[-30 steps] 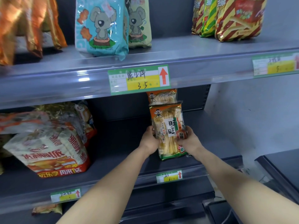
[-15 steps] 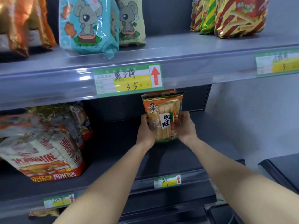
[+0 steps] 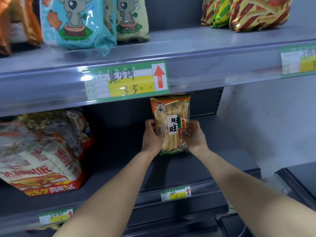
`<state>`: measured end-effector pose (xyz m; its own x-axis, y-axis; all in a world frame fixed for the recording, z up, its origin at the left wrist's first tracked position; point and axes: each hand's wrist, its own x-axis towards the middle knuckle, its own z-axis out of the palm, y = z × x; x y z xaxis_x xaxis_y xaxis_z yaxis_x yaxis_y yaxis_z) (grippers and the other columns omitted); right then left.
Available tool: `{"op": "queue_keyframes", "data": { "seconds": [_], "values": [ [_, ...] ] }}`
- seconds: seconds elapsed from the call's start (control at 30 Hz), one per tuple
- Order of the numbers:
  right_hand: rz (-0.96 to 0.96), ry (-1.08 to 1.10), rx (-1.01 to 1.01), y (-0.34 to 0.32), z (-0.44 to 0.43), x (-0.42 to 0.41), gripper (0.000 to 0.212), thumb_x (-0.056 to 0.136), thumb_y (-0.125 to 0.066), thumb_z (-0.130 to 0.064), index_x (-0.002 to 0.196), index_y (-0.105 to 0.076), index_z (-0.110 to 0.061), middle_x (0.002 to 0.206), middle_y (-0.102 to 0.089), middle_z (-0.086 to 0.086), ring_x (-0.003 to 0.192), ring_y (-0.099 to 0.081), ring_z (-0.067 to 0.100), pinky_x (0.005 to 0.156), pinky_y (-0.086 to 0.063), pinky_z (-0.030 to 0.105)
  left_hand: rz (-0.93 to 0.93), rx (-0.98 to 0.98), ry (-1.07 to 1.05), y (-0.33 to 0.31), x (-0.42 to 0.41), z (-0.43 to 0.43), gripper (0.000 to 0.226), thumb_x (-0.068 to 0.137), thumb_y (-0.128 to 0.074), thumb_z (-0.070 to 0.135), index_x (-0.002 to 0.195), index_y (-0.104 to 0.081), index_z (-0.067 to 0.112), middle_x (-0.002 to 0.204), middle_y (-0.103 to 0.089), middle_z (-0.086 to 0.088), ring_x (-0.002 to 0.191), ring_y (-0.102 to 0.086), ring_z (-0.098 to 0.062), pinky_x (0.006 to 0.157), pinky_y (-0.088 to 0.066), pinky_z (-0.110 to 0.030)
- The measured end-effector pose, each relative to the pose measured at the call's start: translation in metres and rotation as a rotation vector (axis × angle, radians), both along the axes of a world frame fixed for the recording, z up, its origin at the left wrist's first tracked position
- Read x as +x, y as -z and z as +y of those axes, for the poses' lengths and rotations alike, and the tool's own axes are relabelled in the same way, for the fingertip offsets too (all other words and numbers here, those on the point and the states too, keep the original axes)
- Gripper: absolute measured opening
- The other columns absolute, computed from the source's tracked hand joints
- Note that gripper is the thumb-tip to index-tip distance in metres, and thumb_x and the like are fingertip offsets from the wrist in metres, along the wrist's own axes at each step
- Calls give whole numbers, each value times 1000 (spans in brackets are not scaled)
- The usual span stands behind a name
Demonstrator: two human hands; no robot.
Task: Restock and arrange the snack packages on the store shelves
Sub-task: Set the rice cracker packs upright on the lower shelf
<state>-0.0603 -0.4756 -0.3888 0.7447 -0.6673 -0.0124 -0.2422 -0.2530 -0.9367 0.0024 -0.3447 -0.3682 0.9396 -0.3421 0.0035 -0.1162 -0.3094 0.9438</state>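
An orange rice cracker pack (image 3: 171, 124) stands upright on the middle shelf (image 3: 201, 170), its top just under the shelf above. My left hand (image 3: 151, 137) grips its left side and my right hand (image 3: 195, 135) grips its right side. The pack's bottom edge rests on or just above the shelf board. Whatever stands behind the pack is hidden.
A large red and white cracker bag (image 3: 42, 161) lies at the left of the same shelf, more bags behind it. On the upper shelf (image 3: 196, 53) stand blue (image 3: 77, 23) and green koala bags (image 3: 131, 19), orange bags at left, striped bags (image 3: 256, 12) at right. Price tags line the shelf rails.
Both hands have pushed the cracker pack from the shelf's front edge back and up into the shelf, where it now stands upright against the pack that stood behind it.
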Motion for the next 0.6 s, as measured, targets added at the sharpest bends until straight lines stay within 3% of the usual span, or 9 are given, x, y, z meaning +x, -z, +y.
{"op": "queue_keyframes", "data": {
  "seconds": [0.1,0.23,0.47,0.6],
  "values": [
    [32,-25,39,6,1,-2,32,88,-58,-6,112,-42,-21,101,-60,-3,95,-60,21,85,-52,42,64,37,7,7,-2,2,38,94,-54,11,128,-39,19,103,-55,7,79,-53,0,70,-47,-23],
    [43,-37,31,8,0,-5,40,90,-57,-9,126,-42,-15,101,-58,-3,92,-58,18,79,-48,32,103,49,7,9,-2,5,48,93,-55,9,136,-36,16,108,-51,5,86,-54,-8,68,-46,-20],
    [-3,-79,80,8,8,-18,37,90,-56,-9,119,-42,-25,92,-57,-12,80,-56,5,60,-42,14,129,55,35,12,-9,10,45,93,-54,10,135,-37,14,100,-51,8,77,-51,0,57,-41,-11],
    [-25,-88,150,10,12,-26,33,90,-58,-9,112,-43,-28,93,-61,-13,81,-59,1,65,-46,14,158,65,39,18,-17,13,39,94,-54,10,130,-41,13,87,-51,14,74,-53,2,57,-43,-13]
  ]
}}
